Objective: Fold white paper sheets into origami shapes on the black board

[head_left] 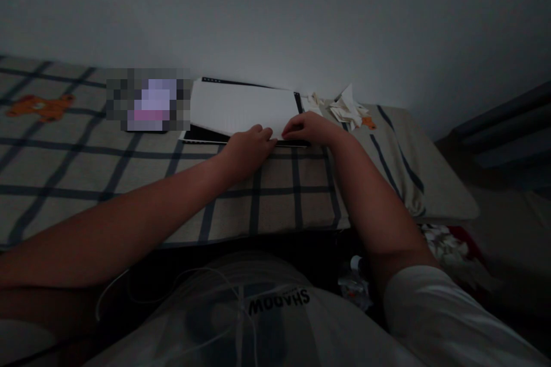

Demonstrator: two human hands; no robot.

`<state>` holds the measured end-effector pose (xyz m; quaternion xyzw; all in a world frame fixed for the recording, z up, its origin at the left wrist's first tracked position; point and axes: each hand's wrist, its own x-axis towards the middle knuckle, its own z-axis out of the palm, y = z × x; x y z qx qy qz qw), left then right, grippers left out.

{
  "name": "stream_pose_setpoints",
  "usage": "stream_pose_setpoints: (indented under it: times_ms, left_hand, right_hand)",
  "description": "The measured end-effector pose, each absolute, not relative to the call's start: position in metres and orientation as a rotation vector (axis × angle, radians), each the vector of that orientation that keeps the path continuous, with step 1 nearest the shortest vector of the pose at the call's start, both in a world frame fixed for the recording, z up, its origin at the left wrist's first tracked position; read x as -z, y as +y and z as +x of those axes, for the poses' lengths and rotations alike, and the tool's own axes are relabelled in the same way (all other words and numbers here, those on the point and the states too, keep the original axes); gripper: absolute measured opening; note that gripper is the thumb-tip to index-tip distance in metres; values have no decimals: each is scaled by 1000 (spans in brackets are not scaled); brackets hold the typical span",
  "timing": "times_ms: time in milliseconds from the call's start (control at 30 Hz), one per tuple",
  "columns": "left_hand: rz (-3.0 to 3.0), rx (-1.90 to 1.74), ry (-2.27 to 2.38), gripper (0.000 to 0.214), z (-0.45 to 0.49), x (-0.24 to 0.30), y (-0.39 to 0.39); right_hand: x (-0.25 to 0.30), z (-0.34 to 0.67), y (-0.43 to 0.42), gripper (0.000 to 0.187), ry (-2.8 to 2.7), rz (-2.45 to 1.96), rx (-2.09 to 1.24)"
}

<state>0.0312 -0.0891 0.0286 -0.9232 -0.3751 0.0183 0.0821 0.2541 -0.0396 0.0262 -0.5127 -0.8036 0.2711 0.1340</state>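
A white sheet of paper point(241, 104) lies over a flat black item with a perforated-looking edge point(206, 133), whose dark margins show at the back, right and near left. The sheet's near left edge curves up off the black surface. My left hand point(249, 150) is at the near edge of the sheet, fingers bent and closed on it. Just to its right, my right hand point(310, 128) pinches the same near edge with thumb and fingers curled together. The fingertips of both hands are partly hidden, and a small gap separates them.
A checked cloth point(275, 200) covers the table against a pale wall point(275, 17). A blurred-out phone-like screen point(155, 104) lies left. Torn, crumpled paper point(348, 108) sits right. Below right are a red container of scraps point(447, 243) and a plastic bottle-like item point(356, 281). A white cable point(185, 270) crosses my lap.
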Motion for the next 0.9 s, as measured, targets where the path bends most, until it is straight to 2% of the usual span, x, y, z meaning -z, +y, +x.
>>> stream_pose_setpoints:
  times_ms: [900]
  left_hand:
    - [-2792, 160, -1248, 36, 18, -19, -66]
  right_hand:
    - [-32, 252, -44, 21, -2343, -1513, -756]
